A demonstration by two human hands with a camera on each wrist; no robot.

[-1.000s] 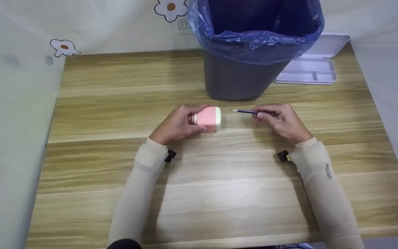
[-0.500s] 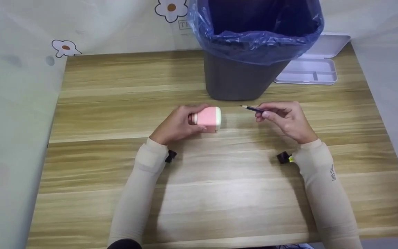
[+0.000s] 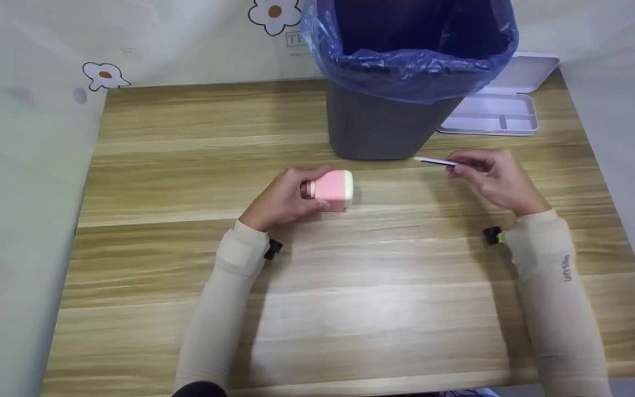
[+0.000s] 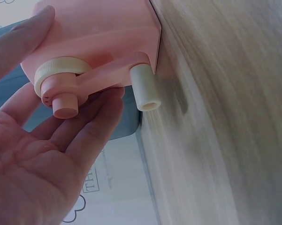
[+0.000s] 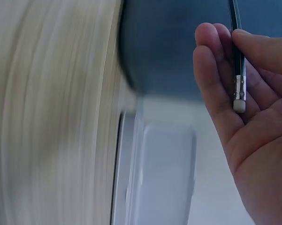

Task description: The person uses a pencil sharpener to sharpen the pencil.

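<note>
My left hand (image 3: 284, 199) grips a pink and cream crank pencil sharpener (image 3: 331, 190) on the table, thumb on one side and fingers on the other. In the left wrist view the sharpener's crank arm (image 4: 105, 74) with its cream handle (image 4: 145, 86) points back toward the wrist. My right hand (image 3: 494, 179) pinches a dark pencil (image 3: 436, 161) between thumb and fingertips, its sharpened tip toward the left. A white eraser (image 5: 239, 105) in a metal band caps the pencil's back end, near the palm. The pencil is well apart from the sharpener, to its right.
A dark grey bin (image 3: 375, 124) with a blue liner (image 3: 422, 71) stands on the table behind the hands. Behind it at the right lies a white pencil case (image 3: 518, 131) with its lid raised. Flower-patterned cloth (image 3: 202, 44) hangs along the back.
The right hand has moved to the right and slightly back with the pencil, away from the sharpener. The left hand and the sharpener have stayed in place.
</note>
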